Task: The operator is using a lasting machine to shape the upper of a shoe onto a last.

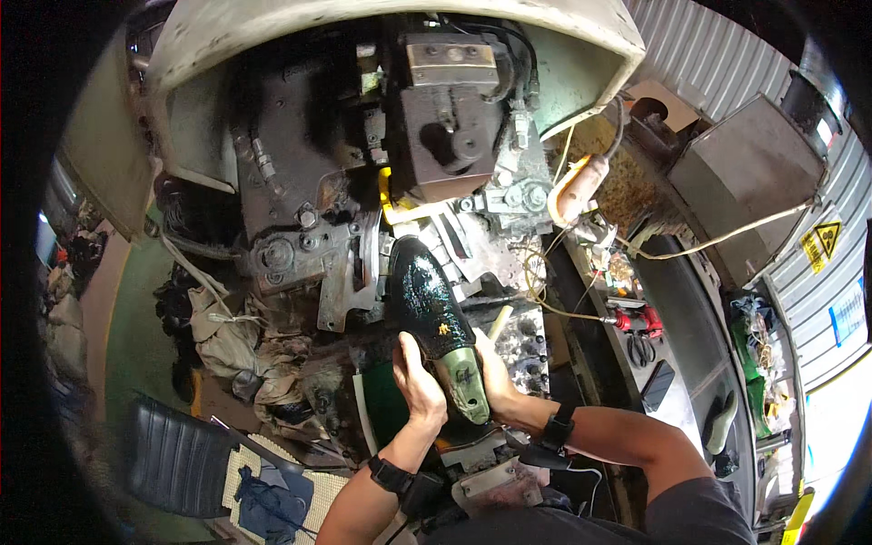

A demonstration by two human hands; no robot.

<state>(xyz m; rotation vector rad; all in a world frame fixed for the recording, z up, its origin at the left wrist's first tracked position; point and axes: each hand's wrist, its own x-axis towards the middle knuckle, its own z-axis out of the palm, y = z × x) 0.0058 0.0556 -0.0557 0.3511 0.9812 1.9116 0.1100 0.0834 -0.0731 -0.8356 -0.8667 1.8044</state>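
Note:
A black glossy shoe upper point(425, 295) sits on a green shoe last point(464, 386), its toe pointing away from me toward the machine. My left hand point(419, 386) presses against the left side of the upper near the heel, thumb up along it. On the opposite side my right hand point(496, 377) grips the upper and last, its fingers partly hidden behind them. Just beyond the toe are the machine's metal plates point(445, 241), and a curved metal jaw point(359, 272) stands close on the left.
A large dark machine head point(450, 127) sits under a pale hood point(400, 14). At the right hang a lit lamp point(578, 189) and its cable. A red-handled tool point(639, 320) and a phone point(658, 385) lie on the side ledge. A black chair point(177, 454) stands at lower left.

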